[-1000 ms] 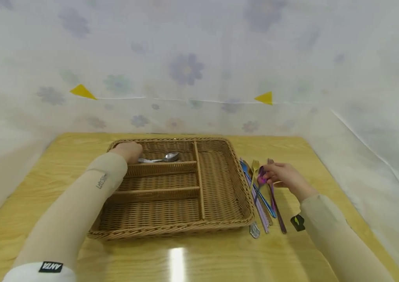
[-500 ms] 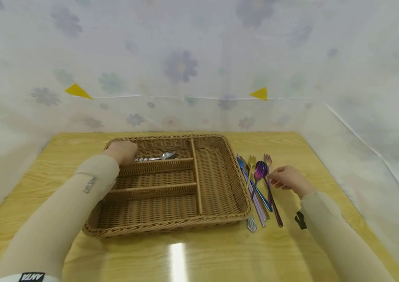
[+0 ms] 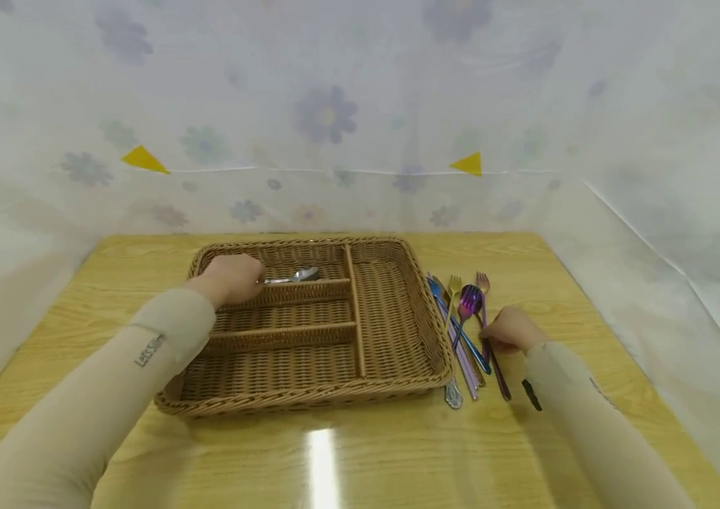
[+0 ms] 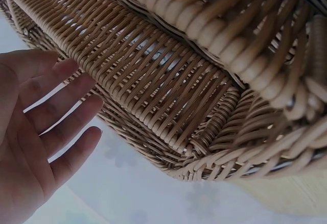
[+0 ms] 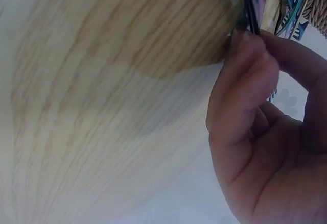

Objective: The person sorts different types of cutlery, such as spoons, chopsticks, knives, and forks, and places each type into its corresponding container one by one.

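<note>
A silver spoon (image 3: 306, 273) lies in the back left compartment of a wicker cutlery basket (image 3: 296, 391). My left hand (image 3: 232, 277) is over that compartment's left end, beside the spoon's handle. In the left wrist view its fingers (image 4: 71, 127) are spread and loosely extended, with nothing in them. My right hand (image 3: 512, 330) is low at the right edge of a cutlery pile; in the right wrist view thumb and fingertips pinch a dark cutlery handle (image 5: 249, 4). Which head belongs to that handle is unclear. Close by lie a purple fork (image 3: 468, 302) and a pink-toned fork (image 3: 482, 281).
The pile also has a gold fork (image 3: 455, 285), blue and lilac pieces, and a patterned silver handle (image 3: 453, 396), against the basket's right wall. Wooden tabletop (image 3: 239, 466) surrounds the basket. A flowered white curtain (image 3: 360, 127) encloses the back and sides.
My right hand drew back from the purple fork to the right, then came down and closed on the dark handle. My left hand shifted slightly right over the basket.
</note>
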Action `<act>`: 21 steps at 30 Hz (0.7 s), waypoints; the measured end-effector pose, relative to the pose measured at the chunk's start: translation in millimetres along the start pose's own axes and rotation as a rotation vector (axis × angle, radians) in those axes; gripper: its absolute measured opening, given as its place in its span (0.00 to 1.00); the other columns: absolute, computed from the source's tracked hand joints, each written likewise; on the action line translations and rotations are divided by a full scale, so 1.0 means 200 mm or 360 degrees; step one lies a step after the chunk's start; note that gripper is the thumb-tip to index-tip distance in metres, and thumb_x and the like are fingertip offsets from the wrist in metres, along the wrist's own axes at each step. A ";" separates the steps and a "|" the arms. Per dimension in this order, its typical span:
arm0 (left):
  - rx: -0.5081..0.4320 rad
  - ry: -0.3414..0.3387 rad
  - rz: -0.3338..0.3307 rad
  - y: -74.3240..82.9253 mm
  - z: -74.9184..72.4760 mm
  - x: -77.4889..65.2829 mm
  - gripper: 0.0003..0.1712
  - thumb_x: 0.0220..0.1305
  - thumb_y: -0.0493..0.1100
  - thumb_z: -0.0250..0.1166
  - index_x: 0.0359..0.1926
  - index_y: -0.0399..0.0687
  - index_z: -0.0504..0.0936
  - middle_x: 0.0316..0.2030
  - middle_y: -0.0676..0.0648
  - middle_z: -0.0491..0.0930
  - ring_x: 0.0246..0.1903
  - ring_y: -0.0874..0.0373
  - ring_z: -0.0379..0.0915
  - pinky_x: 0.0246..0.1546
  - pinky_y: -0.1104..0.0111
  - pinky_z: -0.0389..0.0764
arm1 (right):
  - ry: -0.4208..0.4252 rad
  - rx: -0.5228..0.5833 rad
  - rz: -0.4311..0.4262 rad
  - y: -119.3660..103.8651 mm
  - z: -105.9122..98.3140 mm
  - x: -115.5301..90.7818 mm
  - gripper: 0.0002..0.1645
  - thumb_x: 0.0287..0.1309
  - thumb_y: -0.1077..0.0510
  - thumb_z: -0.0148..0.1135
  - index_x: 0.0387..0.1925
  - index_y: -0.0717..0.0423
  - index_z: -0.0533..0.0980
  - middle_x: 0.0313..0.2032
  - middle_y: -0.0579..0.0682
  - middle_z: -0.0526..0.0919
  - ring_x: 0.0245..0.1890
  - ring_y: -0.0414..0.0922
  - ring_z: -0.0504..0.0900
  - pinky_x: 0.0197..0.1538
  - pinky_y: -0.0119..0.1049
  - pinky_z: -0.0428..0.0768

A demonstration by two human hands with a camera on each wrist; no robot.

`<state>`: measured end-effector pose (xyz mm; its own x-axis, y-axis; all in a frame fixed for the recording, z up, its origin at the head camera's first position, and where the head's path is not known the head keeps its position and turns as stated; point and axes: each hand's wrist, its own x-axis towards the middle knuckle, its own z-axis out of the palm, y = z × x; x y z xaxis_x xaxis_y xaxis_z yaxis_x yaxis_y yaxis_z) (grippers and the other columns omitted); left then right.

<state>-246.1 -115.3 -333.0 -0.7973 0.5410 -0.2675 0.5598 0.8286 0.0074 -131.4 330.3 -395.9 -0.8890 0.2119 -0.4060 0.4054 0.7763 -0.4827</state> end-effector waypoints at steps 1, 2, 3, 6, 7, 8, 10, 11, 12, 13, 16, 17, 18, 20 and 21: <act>0.0002 0.0009 0.0003 0.00 0.00 0.00 0.11 0.67 0.41 0.53 0.28 0.47 0.79 0.22 0.49 0.76 0.22 0.58 0.68 0.23 0.66 0.69 | -0.0005 0.0002 0.0002 0.00 0.00 0.00 0.17 0.51 0.59 0.61 0.11 0.56 0.69 0.09 0.43 0.69 0.11 0.36 0.68 0.19 0.28 0.72; 0.0004 0.0015 0.0005 0.00 0.00 0.00 0.11 0.67 0.41 0.54 0.29 0.47 0.79 0.23 0.49 0.76 0.22 0.58 0.69 0.23 0.66 0.69 | -0.0010 0.0016 0.0005 0.00 0.00 0.00 0.17 0.51 0.60 0.60 0.12 0.57 0.69 0.09 0.43 0.68 0.11 0.36 0.68 0.19 0.28 0.71; 0.0007 0.0020 0.0007 0.00 0.01 -0.01 0.11 0.67 0.41 0.54 0.30 0.47 0.80 0.23 0.49 0.77 0.22 0.58 0.69 0.24 0.66 0.69 | -0.0014 0.0016 0.0000 0.00 0.00 0.00 0.17 0.52 0.60 0.60 0.11 0.57 0.69 0.09 0.42 0.68 0.11 0.36 0.67 0.18 0.27 0.71; 0.0013 0.0029 0.0004 -0.01 0.01 -0.01 0.10 0.67 0.41 0.54 0.32 0.46 0.80 0.25 0.49 0.78 0.23 0.58 0.70 0.24 0.66 0.70 | -0.0012 0.0004 -0.0002 0.00 -0.01 -0.01 0.18 0.53 0.60 0.58 0.10 0.55 0.68 0.08 0.41 0.66 0.10 0.35 0.65 0.18 0.26 0.69; 0.0012 0.0029 0.0002 -0.01 0.01 -0.02 0.10 0.67 0.41 0.54 0.32 0.46 0.80 0.25 0.49 0.78 0.23 0.58 0.70 0.24 0.65 0.70 | -0.0009 0.0000 -0.0002 0.00 -0.01 -0.01 0.19 0.53 0.60 0.58 0.10 0.55 0.68 0.08 0.41 0.66 0.10 0.35 0.65 0.17 0.26 0.68; 0.0012 0.0031 0.0001 -0.01 0.01 -0.02 0.10 0.67 0.41 0.54 0.32 0.46 0.80 0.25 0.49 0.78 0.23 0.58 0.70 0.24 0.65 0.71 | -0.0008 0.0004 -0.0002 0.00 -0.01 -0.01 0.19 0.54 0.60 0.58 0.10 0.55 0.67 0.08 0.41 0.66 0.10 0.35 0.65 0.17 0.26 0.68; 0.0014 0.0038 -0.0001 -0.01 0.01 -0.02 0.10 0.67 0.41 0.54 0.32 0.46 0.80 0.26 0.48 0.78 0.23 0.58 0.71 0.24 0.65 0.72 | -0.0010 0.0018 -0.0004 0.01 -0.01 -0.01 0.19 0.54 0.60 0.56 0.10 0.54 0.66 0.08 0.41 0.65 0.10 0.35 0.64 0.18 0.26 0.68; 0.0012 0.0040 -0.0002 -0.01 0.01 -0.02 0.10 0.67 0.41 0.54 0.33 0.46 0.81 0.26 0.48 0.79 0.24 0.58 0.72 0.24 0.65 0.72 | -0.0008 0.0031 -0.0008 0.01 -0.02 -0.01 0.19 0.54 0.60 0.56 0.10 0.54 0.66 0.08 0.41 0.65 0.10 0.35 0.64 0.18 0.26 0.67; 0.0012 0.0045 -0.0001 -0.01 0.01 -0.02 0.10 0.67 0.41 0.54 0.33 0.46 0.81 0.26 0.48 0.79 0.24 0.58 0.72 0.24 0.65 0.73 | -0.0005 0.0042 -0.0013 0.01 -0.02 -0.01 0.19 0.54 0.60 0.56 0.10 0.54 0.66 0.08 0.41 0.65 0.10 0.35 0.64 0.18 0.26 0.67; 0.0015 0.0049 0.0001 -0.01 0.01 -0.02 0.10 0.67 0.41 0.54 0.34 0.45 0.81 0.27 0.48 0.79 0.24 0.58 0.73 0.24 0.64 0.74 | -0.0003 0.0062 -0.0018 0.01 -0.02 -0.01 0.19 0.55 0.60 0.55 0.11 0.54 0.66 0.09 0.41 0.66 0.11 0.35 0.64 0.18 0.27 0.68; 0.0015 0.0064 0.0003 -0.02 0.01 -0.02 0.10 0.66 0.40 0.54 0.33 0.45 0.81 0.26 0.48 0.79 0.23 0.58 0.72 0.24 0.64 0.74 | 0.0009 0.0102 -0.0038 0.01 -0.03 -0.01 0.19 0.55 0.60 0.55 0.11 0.53 0.65 0.10 0.41 0.66 0.12 0.35 0.64 0.19 0.28 0.68; 0.0010 0.0077 0.0006 -0.02 0.01 -0.02 0.10 0.66 0.40 0.53 0.33 0.45 0.81 0.25 0.48 0.79 0.23 0.58 0.72 0.24 0.65 0.73 | 0.0013 0.0124 -0.0042 0.01 -0.03 -0.01 0.19 0.56 0.60 0.55 0.11 0.53 0.66 0.10 0.41 0.66 0.12 0.35 0.64 0.20 0.28 0.68; 0.0008 0.0095 0.0010 -0.02 0.02 -0.01 0.11 0.67 0.40 0.53 0.31 0.46 0.80 0.24 0.48 0.78 0.22 0.58 0.71 0.23 0.65 0.72 | 0.0012 0.0149 -0.0042 0.00 -0.04 -0.01 0.19 0.57 0.60 0.55 0.12 0.53 0.67 0.10 0.41 0.67 0.12 0.35 0.65 0.20 0.28 0.69; -0.0009 0.0147 0.0017 -0.03 0.02 -0.01 0.12 0.66 0.39 0.52 0.28 0.46 0.78 0.22 0.49 0.75 0.21 0.58 0.69 0.22 0.66 0.70 | 0.0015 0.0200 -0.0045 -0.01 -0.05 -0.02 0.17 0.58 0.60 0.54 0.14 0.56 0.70 0.11 0.41 0.68 0.13 0.35 0.66 0.21 0.29 0.70; -0.0023 0.0177 0.0020 -0.02 0.02 -0.01 0.12 0.66 0.39 0.51 0.27 0.47 0.78 0.21 0.49 0.75 0.21 0.58 0.68 0.21 0.67 0.69 | 0.0021 0.0222 -0.0052 -0.01 -0.06 -0.03 0.16 0.58 0.60 0.54 0.15 0.59 0.72 0.11 0.42 0.69 0.13 0.35 0.67 0.22 0.29 0.72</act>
<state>-246.6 -120.8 -336.6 -0.8108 0.5633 -0.1590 0.5672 0.8232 0.0243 -130.1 333.9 -383.6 -0.9046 0.1965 -0.3783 0.4011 0.6930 -0.5991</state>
